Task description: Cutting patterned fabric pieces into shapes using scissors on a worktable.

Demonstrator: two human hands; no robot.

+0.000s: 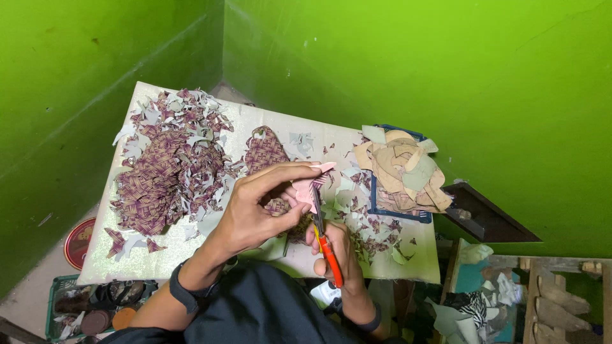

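the left hand [258, 210] pinches a small pink piece [311, 186] between thumb and fingertips, holding it up over the table [268, 124]. the right hand [335, 251] is closed around the orange handles of a pair of scissors [324, 236], with the blades pointing up into the lower edge of the pink piece. whether the blades are apart or shut on the material cannot be told, since the piece and fingers hide them.

the step in hand looks like trimming the piece to shape, part way along an edge. the next move likely calls for the left hand to turn the piece a little so the cutting line meets the blades, while the right keeps the scissors steady and close to the outline; fingertips sit near the blades, so care is needed.

on the table, to the left, lies a big heap of purple woven scraps [169, 169], with one cut woven shape [264, 150] just beyond the hands. to the right, a blue tray [401, 213] holds a stack of tan and pale green cutouts [401, 169]. small offcuts lie scattered between them.
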